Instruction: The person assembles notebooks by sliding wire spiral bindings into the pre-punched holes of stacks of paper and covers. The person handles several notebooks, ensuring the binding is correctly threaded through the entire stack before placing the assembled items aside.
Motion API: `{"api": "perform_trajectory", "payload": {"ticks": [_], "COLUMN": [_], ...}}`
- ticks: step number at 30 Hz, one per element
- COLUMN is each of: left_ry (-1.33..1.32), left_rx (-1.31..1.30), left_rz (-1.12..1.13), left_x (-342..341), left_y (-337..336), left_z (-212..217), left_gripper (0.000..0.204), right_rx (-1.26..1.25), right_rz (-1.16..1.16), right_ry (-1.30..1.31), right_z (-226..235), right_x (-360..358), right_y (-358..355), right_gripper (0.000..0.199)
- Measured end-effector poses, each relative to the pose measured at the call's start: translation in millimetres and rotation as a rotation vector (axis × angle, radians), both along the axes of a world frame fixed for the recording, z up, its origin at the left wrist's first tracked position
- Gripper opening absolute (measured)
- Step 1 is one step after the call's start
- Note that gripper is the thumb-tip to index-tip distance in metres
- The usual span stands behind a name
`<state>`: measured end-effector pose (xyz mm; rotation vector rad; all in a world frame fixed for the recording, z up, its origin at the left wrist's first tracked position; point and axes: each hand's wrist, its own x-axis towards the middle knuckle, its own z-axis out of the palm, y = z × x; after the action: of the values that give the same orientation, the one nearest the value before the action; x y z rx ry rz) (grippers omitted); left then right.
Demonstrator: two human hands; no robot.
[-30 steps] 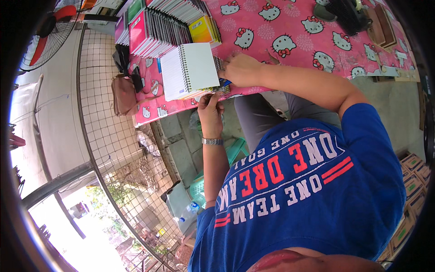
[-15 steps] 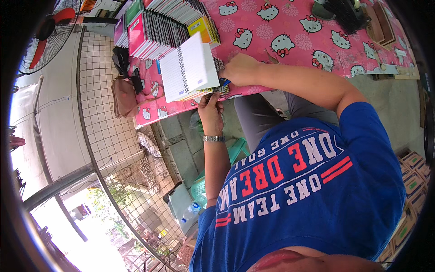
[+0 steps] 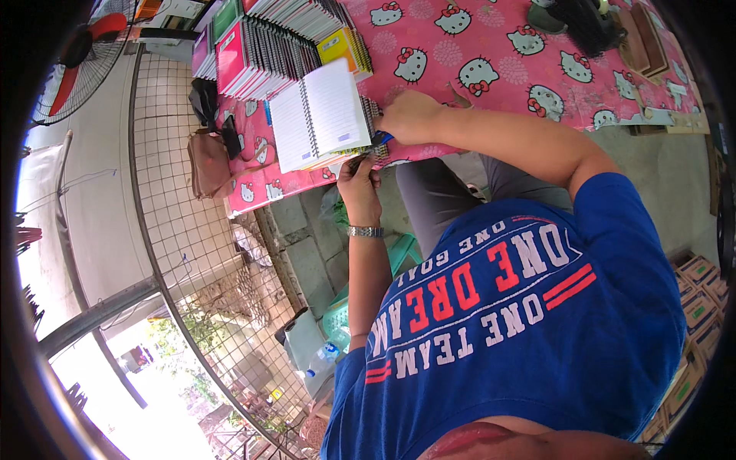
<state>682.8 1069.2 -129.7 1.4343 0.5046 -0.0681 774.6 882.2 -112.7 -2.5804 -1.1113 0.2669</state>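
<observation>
An open spiral notebook (image 3: 294, 126) with lined pages lies near the table's front edge, one leaf (image 3: 336, 107) spread to the right of its wire coil (image 3: 309, 120). At its lower right corner my left hand (image 3: 358, 180) is closed, thumb and fingers pinched on something dark and small that I cannot make out. My right hand (image 3: 412, 119) is closed at the notebook's right side, and a blue piece (image 3: 382, 138) of the thing it grips shows below the fingers. The rest of that thing is hidden. More coil-bound edges (image 3: 371, 111) show between notebook and right hand.
Stacks of spiral notebooks (image 3: 264, 61) stand beyond the open one, with yellow ones (image 3: 343, 47) at their right. The pink patterned tablecloth (image 3: 502, 50) covers the table. A black brush (image 3: 586, 27) and brown wooden pieces (image 3: 642, 42) lie far right; a brown bag (image 3: 208, 162) hangs left.
The notebook's right leaf has settled a little lower and flatter. My left hand and wrist have shifted very slightly to the right; my right hand stays almost in place.
</observation>
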Motion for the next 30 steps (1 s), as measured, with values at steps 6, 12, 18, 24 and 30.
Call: {"api": "perform_trajectory", "payload": {"ticks": [6,12,18,24,30], "left_ry": [-0.008,-0.048,-0.021,0.021,-0.006], "left_rx": [-0.228,-0.098,-0.170,-0.207,-0.069], "left_rz": [0.085,0.023,0.074,0.093,0.095], "left_x": [-6.4,-1.3,-5.0,-2.9,-3.2], "left_y": [4.3,1.0,5.4,0.3,3.5], "left_z": [-0.4,-9.0,-7.4,-14.6,-23.0], "left_gripper": [0.014,0.013,0.014,0.013,0.013], "right_rx": [0.254,0.140,0.091,0.234,0.040], "right_rz": [-0.002,0.016,-0.041,0.019,-0.003], "right_ry": [-0.425,-0.267,-0.099,-0.415,-0.080], "right_z": [-32.7,-26.8,-26.2,-31.6,-17.0], "right_x": [0.8,0.9,-0.2,-0.4,-3.6], "right_y": [-10.2,6.1,-8.3,2.7,-4.6], "right_gripper": [0.027,0.018,0.022,0.016,0.016]}}
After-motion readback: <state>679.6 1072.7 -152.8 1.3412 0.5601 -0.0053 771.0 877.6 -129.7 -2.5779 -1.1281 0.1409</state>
